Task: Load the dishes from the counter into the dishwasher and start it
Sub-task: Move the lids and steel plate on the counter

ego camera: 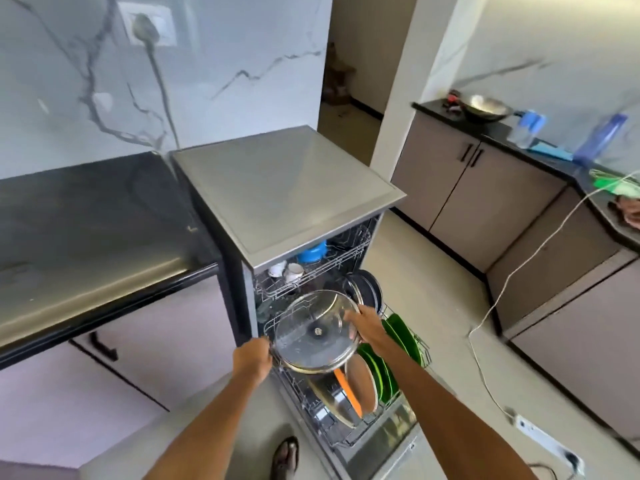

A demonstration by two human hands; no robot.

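Observation:
Both hands hold a round glass lid (311, 332) with a metal rim over the pulled-out lower rack (420, 356) of the open dishwasher (287, 188). My left hand (254, 355) grips its left rim and my right hand (367, 325) its right rim. Under the lid the rack holds green plates (398, 332), a brown plate (360, 382), an orange item (348, 389) and a steel plate (332, 403). A dark pan (367, 289) stands at the rack's back. The upper rack carries white cups (287, 270) and a blue container (313, 252).
A black counter (86, 216) runs to the left. On the right counter sit a steel wok (485, 107), blue bottles (602, 136) and green items (616, 187). A white cable (512, 271) trails across the floor to a power strip (547, 441). My sandalled foot (285, 455) is by the dishwasher door.

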